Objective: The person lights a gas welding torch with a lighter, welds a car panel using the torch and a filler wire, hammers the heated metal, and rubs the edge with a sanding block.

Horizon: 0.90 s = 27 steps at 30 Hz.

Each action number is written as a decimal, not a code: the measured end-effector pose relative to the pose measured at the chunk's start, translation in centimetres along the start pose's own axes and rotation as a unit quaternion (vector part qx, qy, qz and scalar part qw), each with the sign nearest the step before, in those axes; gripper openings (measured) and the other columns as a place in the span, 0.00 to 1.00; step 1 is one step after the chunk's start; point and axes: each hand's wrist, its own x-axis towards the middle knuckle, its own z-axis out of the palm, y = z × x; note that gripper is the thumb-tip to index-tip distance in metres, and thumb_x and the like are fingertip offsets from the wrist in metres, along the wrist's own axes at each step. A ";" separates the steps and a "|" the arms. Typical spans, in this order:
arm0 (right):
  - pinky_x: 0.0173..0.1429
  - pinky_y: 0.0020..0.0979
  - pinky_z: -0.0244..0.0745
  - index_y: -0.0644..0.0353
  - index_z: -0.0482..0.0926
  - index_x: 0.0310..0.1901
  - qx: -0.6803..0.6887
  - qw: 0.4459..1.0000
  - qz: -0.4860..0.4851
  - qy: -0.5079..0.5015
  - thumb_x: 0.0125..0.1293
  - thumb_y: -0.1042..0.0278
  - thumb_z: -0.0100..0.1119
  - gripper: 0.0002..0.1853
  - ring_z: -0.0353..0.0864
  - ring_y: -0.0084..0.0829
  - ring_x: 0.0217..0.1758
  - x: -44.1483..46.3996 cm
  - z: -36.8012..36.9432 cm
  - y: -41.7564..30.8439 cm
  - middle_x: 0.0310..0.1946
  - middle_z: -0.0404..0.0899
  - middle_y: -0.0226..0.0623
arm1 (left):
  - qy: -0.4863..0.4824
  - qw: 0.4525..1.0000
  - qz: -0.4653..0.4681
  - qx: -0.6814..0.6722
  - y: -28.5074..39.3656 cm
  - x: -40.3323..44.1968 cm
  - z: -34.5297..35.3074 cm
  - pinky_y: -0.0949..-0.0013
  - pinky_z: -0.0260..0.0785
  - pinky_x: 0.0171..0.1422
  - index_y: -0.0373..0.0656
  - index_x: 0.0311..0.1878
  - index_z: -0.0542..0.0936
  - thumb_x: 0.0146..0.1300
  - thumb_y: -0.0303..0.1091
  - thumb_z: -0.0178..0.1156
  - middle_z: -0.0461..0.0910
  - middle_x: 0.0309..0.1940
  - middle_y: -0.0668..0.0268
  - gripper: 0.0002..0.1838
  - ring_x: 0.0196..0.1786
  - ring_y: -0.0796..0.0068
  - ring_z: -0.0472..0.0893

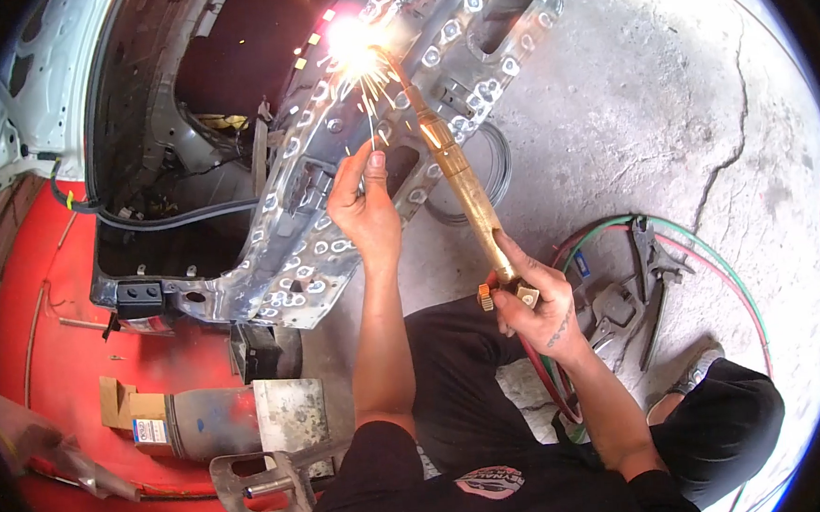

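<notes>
- Two bare hands share the work: the left hand (366,202) pinches a thin, pale metal rod (373,131) between thumb and fingers, while the right hand (540,302) grips the valve end of a long, brass-coloured torch (461,173).
- The torch slants up to bright white-orange sparks (358,54) at the upper part of a grey metal panel (303,274) dotted with ringed, pale spots. Glare hides the exact contact, so whether the rod's end touches the metal cannot be told.
- Rod and torch come in from different sides, which should help; best to feed the rod in small, even amounts and move the heat steadily, without lingering on one point.
- The left fingers sit close beneath the spray. A longer rod, or a hold farther from its hot end, would spare the skin, and heatproof gloves would suit both hands.
- An orange knob (486,296) lies beside the right fingers; the grip should avoid turning it by accident.
- Red and green hoses (715,251) loop over the concrete floor (627,121) near locking pliers (646,251). Slack there lets the torch swing freely, but they want guarding from sparks and snags.
- A dark tinted shield would make the glare safer to judge by.
</notes>
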 end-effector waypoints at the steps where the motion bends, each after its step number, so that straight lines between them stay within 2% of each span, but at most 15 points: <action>1: 0.30 0.22 0.78 0.62 0.63 0.79 0.004 1.000 0.003 0.000 0.69 0.85 0.58 0.36 0.81 0.20 0.25 0.0 0.0 0.0 0.44 0.84 0.39 | -0.002 1.000 0.005 0.007 0.2 0.0 0.0 0.75 0.67 0.46 0.35 0.53 0.88 0.71 0.23 0.66 0.81 0.35 0.68 0.10 0.39 0.80 0.75; 15: 0.30 0.22 0.79 0.61 0.64 0.79 0.004 1.000 0.000 0.002 0.69 0.85 0.59 0.37 0.81 0.20 0.25 0.0 0.1 0.0 0.44 0.83 0.38 | -0.005 1.000 -0.026 0.004 0.2 0.0 -0.2 0.76 0.67 0.46 0.35 0.54 0.88 0.71 0.24 0.66 0.81 0.35 0.68 0.11 0.39 0.80 0.75; 18: 0.31 0.24 0.77 0.58 0.70 0.76 0.026 0.999 0.021 0.030 0.62 0.89 0.59 0.38 0.80 0.17 0.28 0.2 0.5 -0.7 0.39 0.84 0.35 | -0.001 1.000 -0.021 -0.006 0.0 0.1 -0.1 0.75 0.67 0.46 0.35 0.53 0.88 0.71 0.24 0.66 0.82 0.35 0.68 0.11 0.39 0.80 0.75; 21: 0.30 0.22 0.78 0.62 0.64 0.79 0.015 0.999 -0.038 0.009 0.69 0.85 0.59 0.37 0.81 0.20 0.25 0.2 0.2 0.0 0.44 0.84 0.39 | -0.004 1.000 -0.016 0.012 0.2 0.2 -0.1 0.75 0.67 0.46 0.35 0.53 0.88 0.71 0.24 0.66 0.82 0.35 0.68 0.10 0.39 0.80 0.75; 24: 0.31 0.22 0.78 0.62 0.64 0.79 0.009 1.000 0.003 0.004 0.69 0.85 0.59 0.37 0.81 0.20 0.25 0.2 0.0 -0.4 0.43 0.84 0.38 | -0.004 1.000 -0.017 0.007 0.1 0.2 0.0 0.75 0.67 0.45 0.35 0.53 0.88 0.71 0.25 0.66 0.82 0.34 0.68 0.10 0.39 0.80 0.75; 27: 0.31 0.22 0.78 0.62 0.64 0.79 0.014 1.000 0.008 0.006 0.69 0.85 0.59 0.37 0.81 0.20 0.25 0.2 0.0 -0.5 0.43 0.84 0.38 | -0.013 1.000 0.002 0.022 -0.4 0.3 -0.1 0.78 0.69 0.44 0.35 0.54 0.88 0.73 0.26 0.65 0.83 0.38 0.72 0.10 0.40 0.85 0.75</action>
